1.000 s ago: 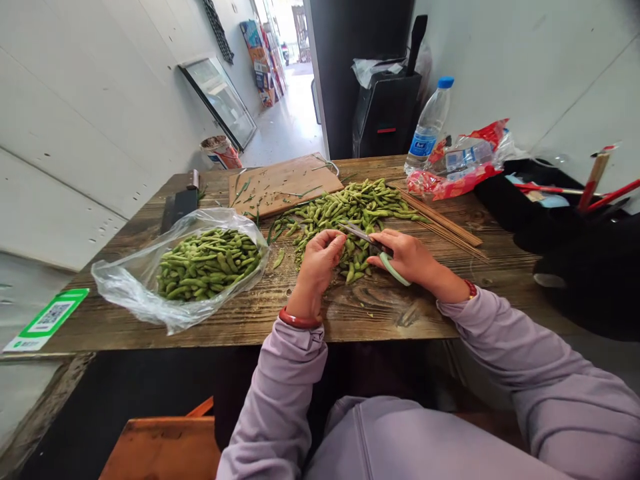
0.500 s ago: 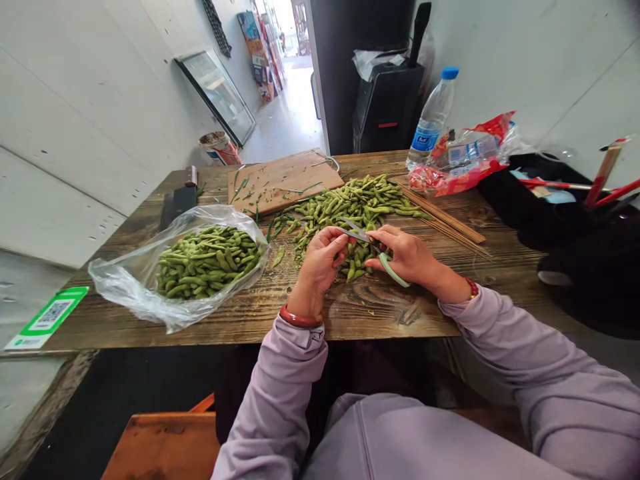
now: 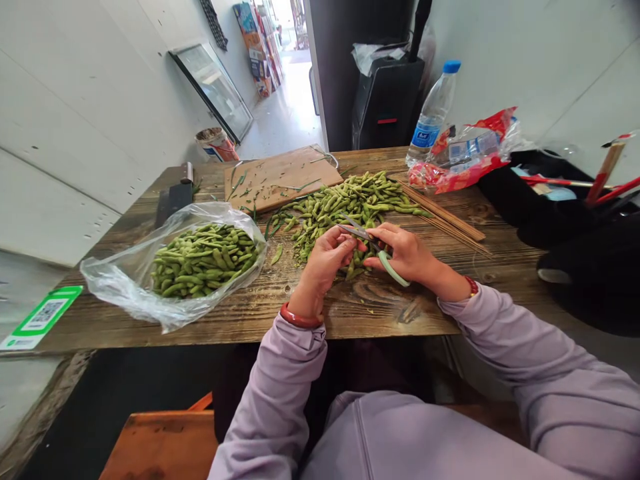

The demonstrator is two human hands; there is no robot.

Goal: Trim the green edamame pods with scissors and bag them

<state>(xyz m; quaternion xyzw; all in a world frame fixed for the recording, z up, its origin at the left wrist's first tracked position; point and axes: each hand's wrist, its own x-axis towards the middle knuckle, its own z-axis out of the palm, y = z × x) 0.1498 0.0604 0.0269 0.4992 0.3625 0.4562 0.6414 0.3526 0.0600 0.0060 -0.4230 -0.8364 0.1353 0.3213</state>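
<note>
Scissors (image 3: 391, 269) with pale green handles are gripped in my right hand (image 3: 407, 255), their blades pointing left over the pods. My left hand (image 3: 326, 261) is closed in a pinch right at the blades; what its fingers hold is too small and hidden to make out, probably a pod. Beneath and beyond both hands spreads a loose pile of green soybean pods (image 3: 345, 203). To the left, a clear plastic bag (image 3: 117, 283) lies open with a heap of pods (image 3: 205, 260) in it. A single pod (image 3: 277, 254) lies between bag and pile.
A wooden cutting board (image 3: 283, 179) with green scraps lies behind the pile, a cleaver (image 3: 173, 202) left of it. Bamboo skewers (image 3: 445, 217), a water bottle (image 3: 433, 113), red plastic packaging (image 3: 465, 160) and a black holder (image 3: 505, 193) stand or lie at the right.
My left hand has turned slightly and shifted a little right, closer to the scissor blades. The right hand stays nearly in place with the scissors. The view has shifted slightly.
</note>
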